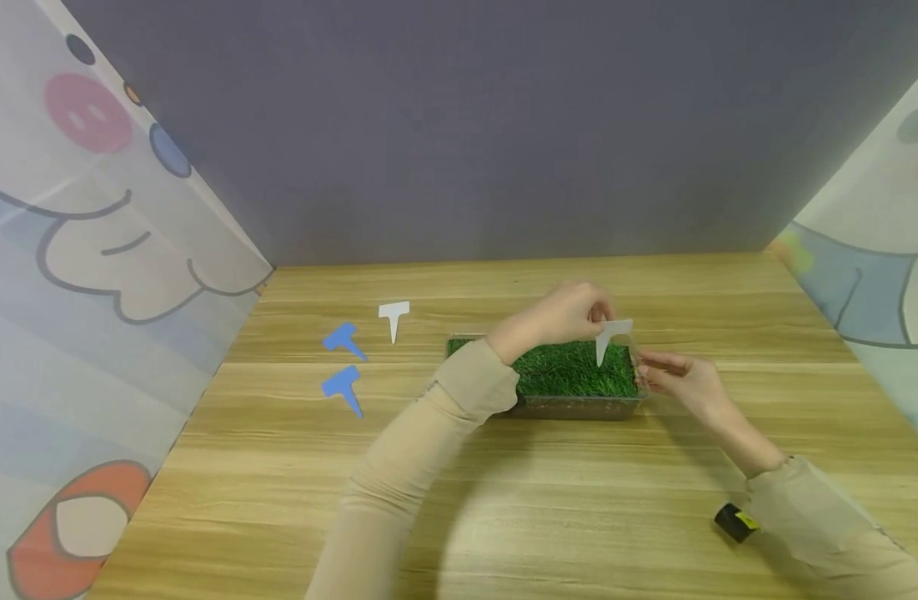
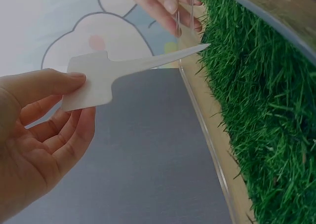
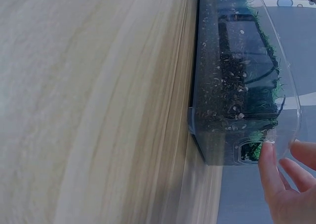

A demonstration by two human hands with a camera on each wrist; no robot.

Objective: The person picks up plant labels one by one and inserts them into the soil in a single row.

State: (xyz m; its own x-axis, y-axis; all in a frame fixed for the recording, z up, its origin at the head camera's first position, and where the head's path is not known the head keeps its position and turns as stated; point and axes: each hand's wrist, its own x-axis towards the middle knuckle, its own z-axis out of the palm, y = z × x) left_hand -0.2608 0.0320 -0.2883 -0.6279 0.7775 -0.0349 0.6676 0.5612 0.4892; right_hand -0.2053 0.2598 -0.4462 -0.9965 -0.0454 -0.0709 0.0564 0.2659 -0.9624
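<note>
My left hand (image 1: 571, 315) pinches the wide head of a white T-shaped plant label (image 1: 613, 332) between thumb and fingers. The label's pointed stem reaches down to the artificial grass (image 2: 266, 95); whether the tip has entered it I cannot tell. The grass fills the top of a clear plastic planter box (image 3: 212, 135), with pebbles and dark parts visible through its wall. At the box's right end my right hand (image 1: 687, 383) grips the end wall near the rim, with fingertips on the plastic. The left forearm hides part of the box in the head view.
Left of the box on the wooden table (image 1: 579, 517) lie another white label (image 1: 394, 319) and two blue labels (image 1: 343, 341), one nearer the front. A small black cylinder with a yellow mark (image 1: 734, 522) appears beside the right sleeve. A grey backdrop (image 1: 459, 133) stands behind.
</note>
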